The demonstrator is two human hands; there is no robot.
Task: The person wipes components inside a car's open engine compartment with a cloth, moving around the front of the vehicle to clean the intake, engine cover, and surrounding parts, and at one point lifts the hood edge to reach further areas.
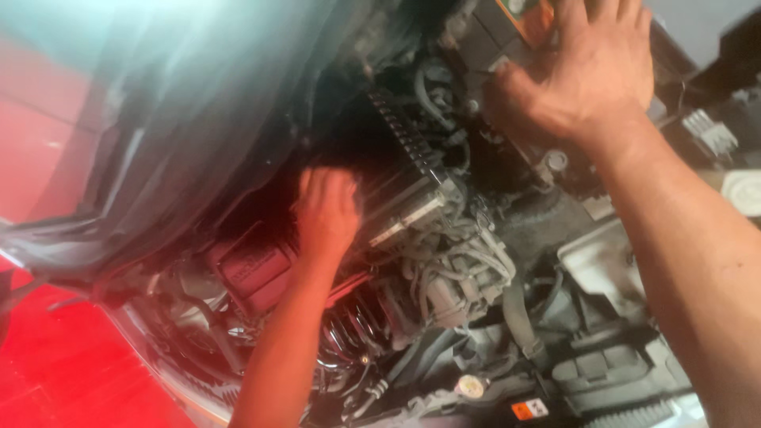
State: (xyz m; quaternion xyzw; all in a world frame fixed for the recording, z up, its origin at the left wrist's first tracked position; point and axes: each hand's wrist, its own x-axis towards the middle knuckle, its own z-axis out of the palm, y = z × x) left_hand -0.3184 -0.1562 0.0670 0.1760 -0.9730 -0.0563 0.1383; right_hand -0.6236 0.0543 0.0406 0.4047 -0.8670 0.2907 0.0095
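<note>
I look down into a car's open engine bay. My left hand reaches deep into the dark gap beside a black ribbed engine cover; its fingertips are hidden in shadow. My right hand lies flat with spread fingers on a dark box with an orange label at the top, likely the battery. Grey hoses and wiring run between the two arms.
A red car body panel fills the left side, and the floor below is red. A dark red cover sits under my left forearm. A white filler cap and an orange sticker are low in front. A pale plastic reservoir lies at right.
</note>
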